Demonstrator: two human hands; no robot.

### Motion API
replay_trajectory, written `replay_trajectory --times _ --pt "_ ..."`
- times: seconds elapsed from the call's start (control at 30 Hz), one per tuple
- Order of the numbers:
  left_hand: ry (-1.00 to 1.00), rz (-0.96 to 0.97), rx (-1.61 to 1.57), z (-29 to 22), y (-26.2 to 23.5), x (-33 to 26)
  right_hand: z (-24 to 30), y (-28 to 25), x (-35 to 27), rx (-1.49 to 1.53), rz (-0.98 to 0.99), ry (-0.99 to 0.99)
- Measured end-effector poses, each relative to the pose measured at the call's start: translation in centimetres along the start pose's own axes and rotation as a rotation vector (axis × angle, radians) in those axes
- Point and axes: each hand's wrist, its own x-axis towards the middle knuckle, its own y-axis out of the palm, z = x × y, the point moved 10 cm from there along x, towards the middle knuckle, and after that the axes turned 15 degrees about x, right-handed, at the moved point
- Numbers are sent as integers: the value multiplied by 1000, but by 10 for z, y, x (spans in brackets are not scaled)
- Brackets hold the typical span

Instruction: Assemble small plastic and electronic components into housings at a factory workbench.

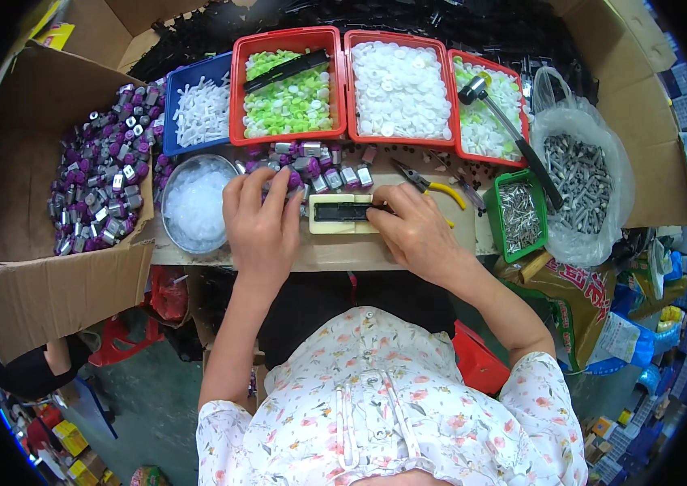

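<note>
A cream-coloured block fixture lies on the work surface in front of me, with a long black plastic piece in its slot. My right hand is closed at the fixture's right end, thumb and fingers on the end of the black piece. To the left, my left hand has its fingers curled around a small purple-and-silver motor, beside the loose pile of similar motors. Its fingertips are partly hidden among them.
Behind are a blue bin of white parts and red bins of green and white discs. A hammer, pliers and a green basket of metal pins lie right. A motor-filled carton and a clear bowl stand left.
</note>
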Motion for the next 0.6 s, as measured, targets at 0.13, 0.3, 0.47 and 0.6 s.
replay_trajectory --times 0.13,0.3,0.47,0.6 --pt "71 86 55 -2 19 11 0 -1 0 13 -21 1" --pt "21 141 -66 8 26 19 -3 -6 0 108 -77 -29" --pt "-551 223 -715 63 47 3 -6 -13 1 189 -115 -34" --pt "-565 240 -973 54 43 6 0 -28 7 204 -234 -56"
